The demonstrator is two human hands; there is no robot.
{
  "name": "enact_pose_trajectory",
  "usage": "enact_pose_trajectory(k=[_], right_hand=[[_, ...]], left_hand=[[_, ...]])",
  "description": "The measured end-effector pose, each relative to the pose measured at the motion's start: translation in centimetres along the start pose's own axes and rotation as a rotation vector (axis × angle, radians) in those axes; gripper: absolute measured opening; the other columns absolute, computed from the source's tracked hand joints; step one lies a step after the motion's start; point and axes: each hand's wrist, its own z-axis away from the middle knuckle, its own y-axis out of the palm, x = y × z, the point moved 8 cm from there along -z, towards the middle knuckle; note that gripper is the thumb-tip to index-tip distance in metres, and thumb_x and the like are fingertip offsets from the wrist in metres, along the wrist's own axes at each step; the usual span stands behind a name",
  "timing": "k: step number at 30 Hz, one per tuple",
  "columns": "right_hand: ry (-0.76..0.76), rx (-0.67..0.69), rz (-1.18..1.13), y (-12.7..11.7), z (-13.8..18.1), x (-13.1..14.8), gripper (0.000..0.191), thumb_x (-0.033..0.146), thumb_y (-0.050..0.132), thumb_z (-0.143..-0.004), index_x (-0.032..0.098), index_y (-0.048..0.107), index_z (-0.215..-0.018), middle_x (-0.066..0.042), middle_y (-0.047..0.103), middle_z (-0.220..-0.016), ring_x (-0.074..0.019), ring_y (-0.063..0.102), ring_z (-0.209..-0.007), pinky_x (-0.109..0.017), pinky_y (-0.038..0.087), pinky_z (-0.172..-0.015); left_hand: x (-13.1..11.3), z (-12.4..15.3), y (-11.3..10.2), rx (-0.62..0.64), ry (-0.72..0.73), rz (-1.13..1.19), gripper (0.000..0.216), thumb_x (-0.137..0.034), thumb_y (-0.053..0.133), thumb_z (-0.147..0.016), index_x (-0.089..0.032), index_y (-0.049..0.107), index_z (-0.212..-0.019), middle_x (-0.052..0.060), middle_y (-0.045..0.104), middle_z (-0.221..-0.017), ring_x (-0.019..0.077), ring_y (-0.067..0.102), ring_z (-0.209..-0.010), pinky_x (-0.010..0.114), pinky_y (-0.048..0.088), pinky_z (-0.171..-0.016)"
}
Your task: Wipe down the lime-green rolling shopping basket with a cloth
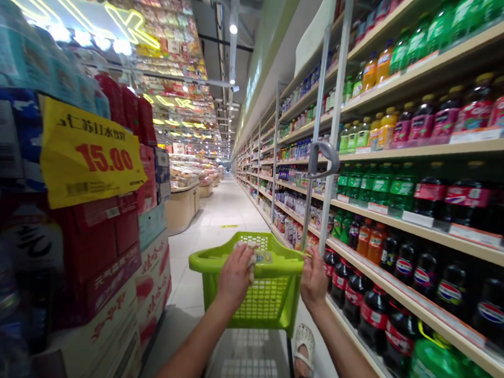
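A lime green plastic shopping basket cart (210,266) rolls in front of me down a supermarket aisle. My left hand (234,277) is closed over its near rim, with a whitish crumpled thing under the fingers. My right hand (313,279) grips the right end of the near rim. Inside the basket lies a packet, partly hidden by my left hand. My foot in a white sandal (305,342) shows below the basket.
Shelves of soda bottles (428,187) line the right side, with a metal post (336,120) close to the basket. On the left stand stacked red drink cartons (109,259) with a yellow 15.00 price sign (87,160). The tiled aisle (221,210) runs ahead.
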Motion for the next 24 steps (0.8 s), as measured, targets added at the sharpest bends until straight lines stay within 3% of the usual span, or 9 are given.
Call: enact_pose_trajectory(k=[3, 5, 7, 12, 14, 18, 20, 22, 24], right_hand=[[-0.035, 0.028, 0.05, 0.4, 0.1, -0.2, 0.043, 0.033, 0.03, -0.085, 0.013, 0.042, -0.122, -0.013, 0.058, -0.111, -0.0214, 0.059, -0.095, -0.041, 0.046, -0.084], [-0.066, 0.056, 0.063, 0.4, 0.1, -0.5, 0.042, 0.032, 0.031, -0.085, 0.014, 0.041, -0.122, -0.013, 0.058, -0.112, -0.0211, 0.058, -0.096, -0.042, 0.045, -0.085], [-0.091, 0.088, 0.052, 0.4, 0.2, -0.7, 0.042, 0.031, 0.031, -0.085, 0.015, 0.04, -0.123, -0.012, 0.058, -0.112, -0.0202, 0.058, -0.096, -0.041, 0.045, -0.086], [-0.13, 0.078, 0.037, 0.3, 0.5, -0.4, 0.041, 0.029, 0.032, -0.085, 0.019, 0.04, -0.124, -0.009, 0.056, -0.113, -0.0197, 0.055, -0.101, -0.04, 0.044, -0.087], [-0.15, 0.04, 0.066, 0.1, 0.6, 0.0, 0.039, 0.029, 0.032, -0.085, 0.019, 0.042, -0.122, -0.008, 0.057, -0.11, -0.0204, 0.054, -0.102, -0.042, 0.043, -0.088], [-0.221, 0.065, 0.129, 0.3, 0.4, 0.3, 0.037, 0.027, 0.031, -0.086, 0.019, 0.044, -0.12, -0.008, 0.058, -0.109, -0.0207, 0.052, -0.102, -0.043, 0.041, -0.09], [-0.241, 0.102, 0.148, 0.3, 0.1, -0.1, 0.037, 0.026, 0.031, -0.085, 0.019, 0.044, -0.119, -0.008, 0.058, -0.109, -0.0203, 0.052, -0.102, -0.043, 0.042, -0.089], [-0.247, 0.116, 0.152, 0.1, -0.1, -0.6, 0.037, 0.026, 0.031, -0.085, 0.019, 0.045, -0.118, -0.008, 0.058, -0.109, -0.0202, 0.052, -0.102, -0.043, 0.042, -0.089], [-0.244, 0.116, 0.142, -0.1, -0.1, -0.8, 0.037, 0.026, 0.031, -0.085, 0.019, 0.045, -0.119, -0.008, 0.058, -0.108, -0.0202, 0.052, -0.102, -0.042, 0.043, -0.089]], left_hand=[[-5.8, -0.7, 2.4, 0.103, 0.234, 0.109, 0.032, -0.01, 0.043, -0.079, -0.019, 0.055, -0.107, 0.008, 0.055, -0.119, 0.0186, 0.048, -0.113, 0.036, 0.041, -0.095], [-8.0, -0.9, 3.2, 0.119, 0.305, 0.142, 0.03, -0.011, 0.042, -0.08, -0.019, 0.056, -0.106, 0.008, 0.056, -0.118, 0.0183, 0.047, -0.114, 0.037, 0.04, -0.097], [-7.0, -0.8, 2.9, 0.091, 0.258, 0.134, 0.032, -0.01, 0.042, -0.08, -0.02, 0.055, -0.107, 0.008, 0.054, -0.12, 0.0196, 0.046, -0.114, 0.04, 0.039, -0.097], [0.6, 0.8, -0.3, -0.015, 0.033, 0.082, 0.039, -0.007, 0.041, -0.077, -0.019, 0.05, -0.113, 0.01, 0.049, -0.125, 0.0209, 0.046, -0.115, 0.04, 0.042, -0.095], [0.6, 0.9, -0.3, -0.024, 0.04, 0.075, 0.038, -0.007, 0.041, -0.078, -0.018, 0.05, -0.113, 0.011, 0.049, -0.125, 0.0215, 0.043, -0.117, 0.041, 0.04, -0.097], [-4.4, -0.5, 2.1, 0.091, 0.209, 0.102, 0.035, -0.008, 0.041, -0.079, -0.019, 0.052, -0.111, 0.01, 0.052, -0.121, 0.0217, 0.043, -0.117, 0.042, 0.038, -0.098], [-5.8, -1.2, 2.9, 0.164, 0.277, 0.127, 0.035, -0.007, 0.043, -0.078, -0.02, 0.053, -0.109, 0.008, 0.054, -0.119, 0.0204, 0.045, -0.115, 0.041, 0.038, -0.098], [-4.6, -1.6, 2.7, 0.208, 0.261, 0.146, 0.038, -0.004, 0.044, -0.074, -0.021, 0.054, -0.107, 0.007, 0.054, -0.117, 0.0196, 0.047, -0.112, 0.039, 0.039, -0.097], [-1.0, -1.6, 1.7, 0.176, 0.132, 0.155, 0.041, -0.002, 0.044, -0.071, -0.021, 0.055, -0.106, 0.006, 0.054, -0.117, 0.0199, 0.048, -0.111, 0.039, 0.041, -0.095]])
